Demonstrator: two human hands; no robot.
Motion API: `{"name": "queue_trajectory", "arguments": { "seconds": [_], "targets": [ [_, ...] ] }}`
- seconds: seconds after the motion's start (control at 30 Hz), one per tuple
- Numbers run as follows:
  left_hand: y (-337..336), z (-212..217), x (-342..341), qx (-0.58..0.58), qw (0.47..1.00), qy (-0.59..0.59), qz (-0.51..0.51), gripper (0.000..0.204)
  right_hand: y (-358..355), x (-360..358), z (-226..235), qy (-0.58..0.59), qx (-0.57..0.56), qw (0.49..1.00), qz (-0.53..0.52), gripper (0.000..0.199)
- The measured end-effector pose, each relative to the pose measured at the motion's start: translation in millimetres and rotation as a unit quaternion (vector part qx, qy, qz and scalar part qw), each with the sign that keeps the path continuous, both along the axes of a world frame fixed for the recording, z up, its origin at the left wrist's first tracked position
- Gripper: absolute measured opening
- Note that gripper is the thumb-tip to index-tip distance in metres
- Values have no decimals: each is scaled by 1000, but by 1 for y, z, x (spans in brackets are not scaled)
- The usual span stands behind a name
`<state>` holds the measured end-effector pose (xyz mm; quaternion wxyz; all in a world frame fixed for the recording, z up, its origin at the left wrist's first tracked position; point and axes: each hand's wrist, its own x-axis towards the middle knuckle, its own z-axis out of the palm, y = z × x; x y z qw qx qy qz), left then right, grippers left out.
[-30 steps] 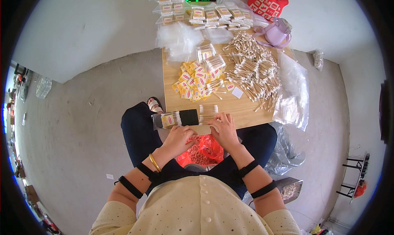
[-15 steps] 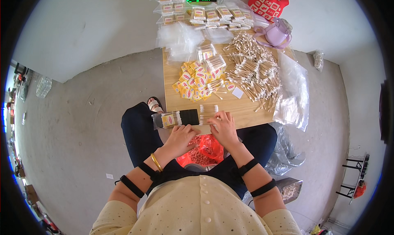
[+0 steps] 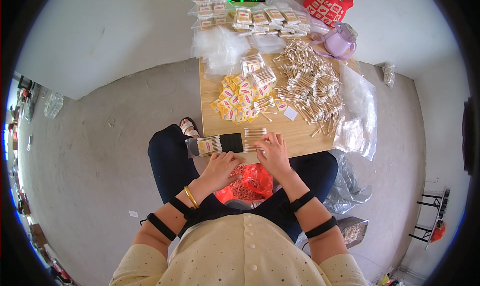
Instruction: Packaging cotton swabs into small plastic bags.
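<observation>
Pale wood tabletop, and most of its edges are pretty crowded from where I'm standing. Two little rows of cotton swabs lie near the front edge, just right of a black block. The right hand reaches over that edge with bent fingers at the right end of the nearer row; can't honestly tell whether they're pinching it. The left hand is at the front edge below the block, loosely curled, thumb apart from the fingers. Left of the block there's a yellow-labelled pack, its clear wrap poking past the table's left edge. Best elbow room is on the right hand's right, where plain wood runs up to the big swab heap. Clear plastic bags droop over the right edge, and yellow cards pile up farther back on the left.
</observation>
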<state>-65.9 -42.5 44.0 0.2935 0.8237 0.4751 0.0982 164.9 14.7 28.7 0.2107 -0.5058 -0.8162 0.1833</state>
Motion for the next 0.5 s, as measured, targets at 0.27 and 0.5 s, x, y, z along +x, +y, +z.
{"name": "queue_trajectory", "arguments": {
  "seconds": [0.27,0.5],
  "targets": [
    [0,0,0,22,1000,7,-8,48,13,-3,3,1,18,1000,-11,25],
    [0,-2,-1,15,1000,6,-7,51,16,-3,-2,-17,17,1000,-9,24]
  ]
}}
